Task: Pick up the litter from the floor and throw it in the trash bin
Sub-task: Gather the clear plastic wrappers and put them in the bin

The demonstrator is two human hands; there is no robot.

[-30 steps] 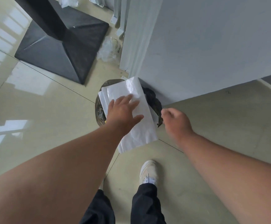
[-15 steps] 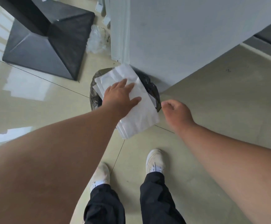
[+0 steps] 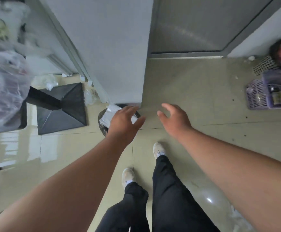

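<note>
On the glossy tiled floor (image 3: 69, 148), white paper (image 3: 108, 114) sits in the trash bin (image 3: 102, 126) beneath the spread, empty left hand (image 3: 123, 121) and right hand (image 3: 174, 119), so more litter probably comes next.

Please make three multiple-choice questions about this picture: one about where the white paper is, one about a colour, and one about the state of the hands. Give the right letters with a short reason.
1. Where is the white paper?
A. In the trash bin at the wall corner
B. In the purple basket
C. On the black stand base

2. What colour is the basket on the right?
A. Red
B. Purple
C. Yellow

3. What state are the left hand and right hand in?
A. Both gripping paper
B. Left holds a bag
C. Both open, holding nothing

Answers:
1 A, the paper sticks out of the dark-lined bin, partly hidden by the left hand.
2 B, its lattice wall is purple.
3 C, the fingers of both are spread and nothing lies between them.
</note>
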